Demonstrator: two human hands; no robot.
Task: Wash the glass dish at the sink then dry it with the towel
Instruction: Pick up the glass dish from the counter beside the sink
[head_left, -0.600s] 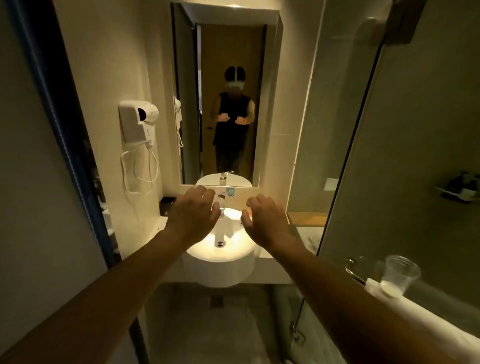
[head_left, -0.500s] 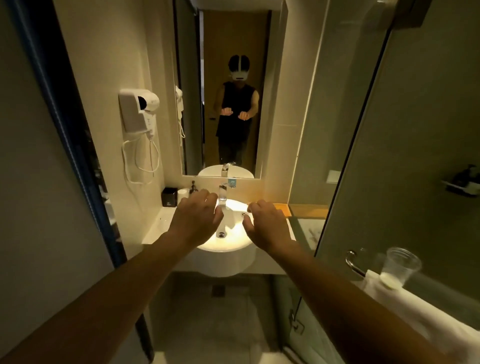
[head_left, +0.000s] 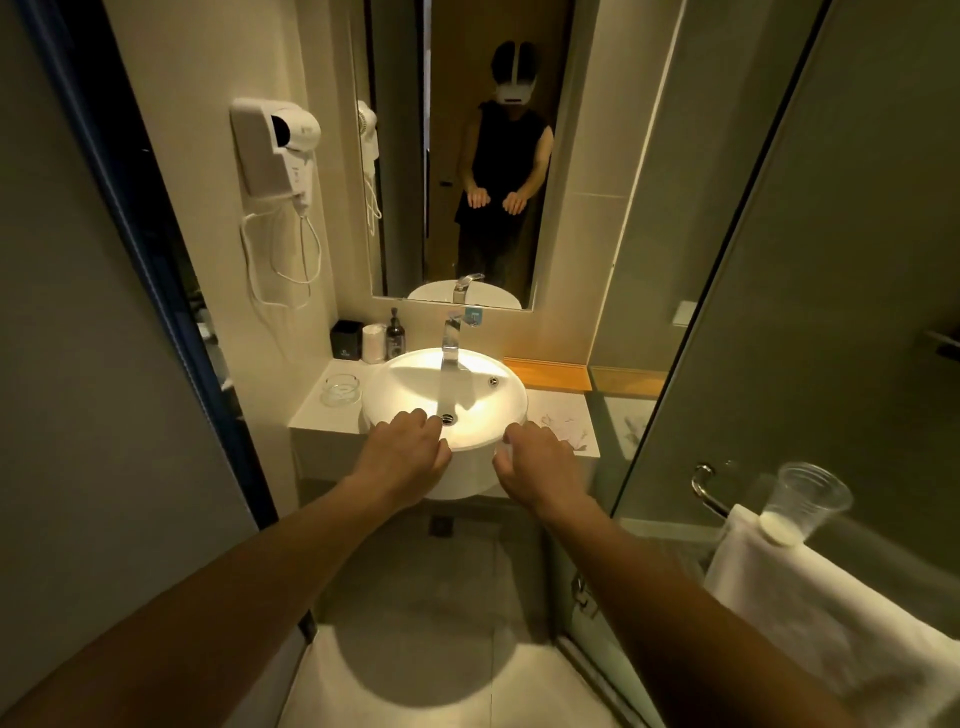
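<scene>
We are holding both arms out toward the sink, palms down. Our left hand (head_left: 402, 454) is hanging over the near rim of the sink (head_left: 511, 410), fingers loosely curled and holding nothing. Our right hand (head_left: 540, 467) is hovering just beside it at the rim's right edge, fingers also bent downward and loose, with nothing in it. The two hands are sitting near each other but not touching.

Beyond the fingers, the round white sink is glowing under a light, and the tap (head_left: 451, 345) is standing upright at its far side, its spout reaching over the bowl.

The glass dish (head_left: 340, 389) is sitting on the white desk (head_left: 322, 415) just left of the sink, apart from our left hand and past it. Behind the dish, against the wall, a black box (head_left: 346, 339), a white cup (head_left: 374, 343) and a dark pump bottle (head_left: 395, 335) are standing in a row.

The towel (head_left: 831, 618) is hanging over a rail (head_left: 704, 491) on the glass screen to our right, well apart from the sink, and a clear plastic cup (head_left: 802, 506) is lying tilted on top of it.

On the left wall a hair dryer (head_left: 275, 150) is hanging in its holder with its cord looping below. The mirror (head_left: 467, 156) above the tap is showing our reflection with both hands held out.
</scene>
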